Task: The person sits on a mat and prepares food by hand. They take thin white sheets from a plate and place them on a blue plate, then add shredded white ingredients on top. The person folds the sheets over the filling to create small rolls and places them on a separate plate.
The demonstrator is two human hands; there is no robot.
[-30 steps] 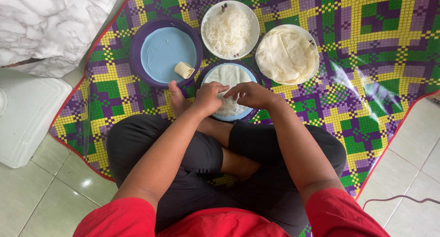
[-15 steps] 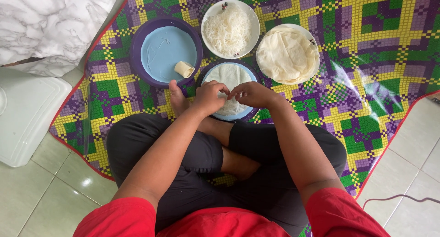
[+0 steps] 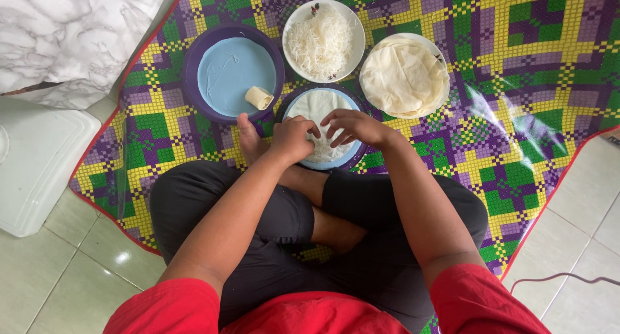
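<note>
I sit cross-legged on a checked mat. A thin white wrapper sheet [image 3: 318, 105] lies on a small blue plate [image 3: 356, 153] in front of my legs. My left hand [image 3: 292, 138] and my right hand [image 3: 351, 126] both rest on the sheet's near part, fingers curled into it; what lies under them is hidden. Beyond, a white bowl [image 3: 296, 19] holds shredded white noodles [image 3: 320, 42]. To its right a white plate [image 3: 440, 63] carries a stack of pale wrappers [image 3: 402, 76]. At the left a larger blue plate [image 3: 226, 69] holds one finished roll [image 3: 258, 97].
The green, yellow and purple mat [image 3: 516, 82] with a red border covers the tiled floor. A white plastic box [image 3: 32, 160] stands at the left, a marbled white cloth [image 3: 71, 30] at top left. A thin cable [image 3: 568, 279] lies on the tiles at lower right.
My hands have shifted slightly on the wrapper, with the right fingers spread a bit more over it. Plates and bowl have not moved.
</note>
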